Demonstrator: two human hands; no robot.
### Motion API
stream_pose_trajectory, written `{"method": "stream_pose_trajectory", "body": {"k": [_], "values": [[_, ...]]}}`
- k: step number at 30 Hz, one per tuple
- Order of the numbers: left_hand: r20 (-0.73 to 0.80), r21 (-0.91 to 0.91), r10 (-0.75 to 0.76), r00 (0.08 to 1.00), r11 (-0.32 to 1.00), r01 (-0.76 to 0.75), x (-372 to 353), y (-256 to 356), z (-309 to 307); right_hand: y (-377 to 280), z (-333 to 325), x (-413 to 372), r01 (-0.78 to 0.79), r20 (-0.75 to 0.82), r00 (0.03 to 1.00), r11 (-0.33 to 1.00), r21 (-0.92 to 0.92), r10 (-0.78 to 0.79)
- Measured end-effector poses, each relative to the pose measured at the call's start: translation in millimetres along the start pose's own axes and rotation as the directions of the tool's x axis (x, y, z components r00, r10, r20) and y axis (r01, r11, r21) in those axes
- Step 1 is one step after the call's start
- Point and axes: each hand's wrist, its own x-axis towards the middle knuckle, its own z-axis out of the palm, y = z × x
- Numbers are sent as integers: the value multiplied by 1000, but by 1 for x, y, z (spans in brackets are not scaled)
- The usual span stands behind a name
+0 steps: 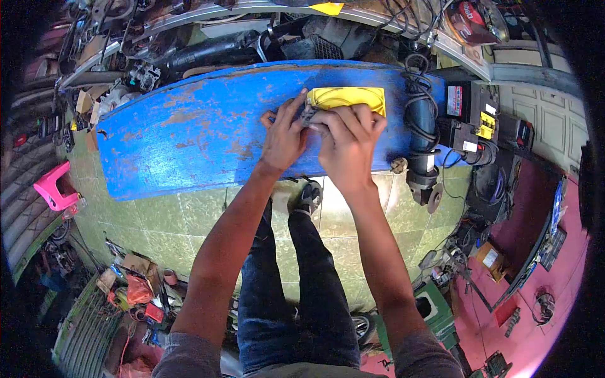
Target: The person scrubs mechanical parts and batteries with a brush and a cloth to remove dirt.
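Blue bench [189, 138], paint worn. Left hand [283, 135] and right hand [346, 145] pinching dark part [309, 115] beside yellow box [346, 97]. Likely mid-work: part not yet set down.

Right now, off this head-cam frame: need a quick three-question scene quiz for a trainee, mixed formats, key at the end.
1. True or false: the left hand and the right hand are both over the blue bench.
2. Pick one: the sheet partly under the right hand is A) red, B) yellow, C) white.
3. Fill in: the grinder lies at the bench's ____ end, by the person's own sides.

Key: 1 true; 2 B; 3 right.
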Motion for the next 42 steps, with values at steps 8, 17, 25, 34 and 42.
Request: {"method": "stream_pose_trajectory", "body": {"k": [8, 17, 25, 34, 42], "values": [[10, 14, -27, 1000, 1000, 27, -1, 0, 0, 5, -4, -9, -182, -126, 977, 979, -96, 169], [8, 17, -32, 999, 999, 32, -1, 2, 0, 44, -25, -9, -310, -205, 942, 926, -216, 267], [7, -1, -19, 1000, 1000, 19, 0, 2, 0, 27, -17, -1, -66, -46, 997, 993, -94, 61], [11, 40, -21, 1000, 999, 21, -1, 1, 1, 52, -29, 6, -302, -178, 945, 941, -154, 275], [-97, -202, -215, 972, 960, 193, 9, 26, -27, 66, -36, 21, -619, -16, 783, 782, 72, 621]]}}
